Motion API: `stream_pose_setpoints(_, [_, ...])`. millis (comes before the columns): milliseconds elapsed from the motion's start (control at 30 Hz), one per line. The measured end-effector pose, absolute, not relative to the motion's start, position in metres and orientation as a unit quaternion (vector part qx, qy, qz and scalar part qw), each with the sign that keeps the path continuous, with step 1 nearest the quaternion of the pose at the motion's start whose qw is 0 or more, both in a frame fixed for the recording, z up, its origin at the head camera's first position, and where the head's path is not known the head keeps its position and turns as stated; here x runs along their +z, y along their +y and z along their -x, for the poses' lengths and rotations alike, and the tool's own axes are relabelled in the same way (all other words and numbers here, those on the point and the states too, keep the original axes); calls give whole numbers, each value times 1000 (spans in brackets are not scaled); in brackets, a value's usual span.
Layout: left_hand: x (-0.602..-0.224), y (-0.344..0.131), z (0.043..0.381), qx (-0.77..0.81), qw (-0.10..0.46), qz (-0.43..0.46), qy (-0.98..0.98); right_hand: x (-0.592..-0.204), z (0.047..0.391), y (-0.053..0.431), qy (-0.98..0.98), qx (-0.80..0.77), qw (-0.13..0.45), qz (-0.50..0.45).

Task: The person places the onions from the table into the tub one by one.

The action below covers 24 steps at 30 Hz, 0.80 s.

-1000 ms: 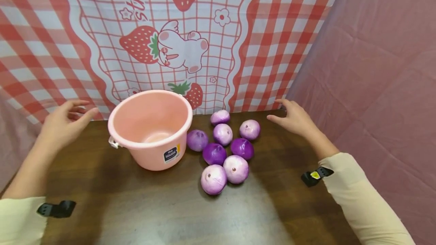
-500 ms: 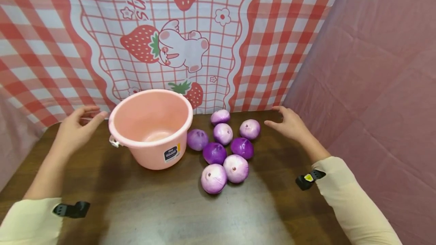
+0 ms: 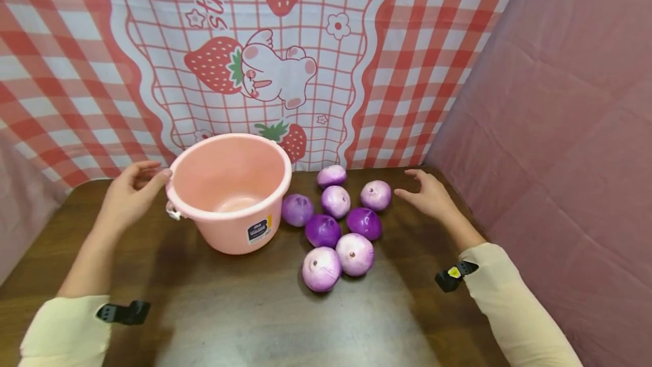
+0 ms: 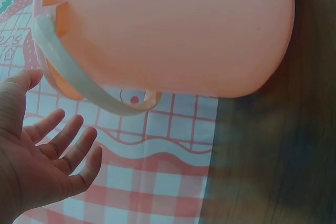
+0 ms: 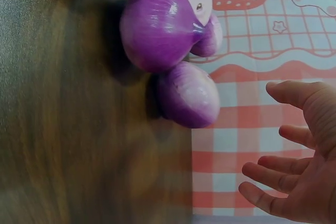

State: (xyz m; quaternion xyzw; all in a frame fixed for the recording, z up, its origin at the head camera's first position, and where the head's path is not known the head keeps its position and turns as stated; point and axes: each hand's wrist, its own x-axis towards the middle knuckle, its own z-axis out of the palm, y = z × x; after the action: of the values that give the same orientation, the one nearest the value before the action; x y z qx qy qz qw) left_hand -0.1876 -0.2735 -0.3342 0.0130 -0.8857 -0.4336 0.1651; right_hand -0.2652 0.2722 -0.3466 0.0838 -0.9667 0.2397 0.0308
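Note:
A pink bucket with a white handle stands on the table, its inside bare. My left hand is at the bucket's left rim, thumb tip close to it; whether they touch I cannot tell. In the left wrist view that hand has its fingers spread and loosely bent. Several purple onions lie right of the bucket, the nearest one pale on top. My right hand hovers just right of the rightmost onion, fingers relaxed and holding nothing. The right wrist view shows this onion apart from the fingertips.
Behind the wooden table hangs a red-and-white checked strawberry cloth. A plain pink cloth hangs along the right side. Dark straps sit on both sleeves.
My left hand has moved right, up to the bucket's rim. My right hand has shifted slightly left and nearer toward the onions. Bucket and onions stay in place.

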Motion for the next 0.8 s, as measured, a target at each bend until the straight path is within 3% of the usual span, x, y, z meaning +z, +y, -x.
stream_pose_setpoints(800, [-345, -255, 193, -495, 173, 6, -851, -394, 281, 258, -949, 310, 28, -51])
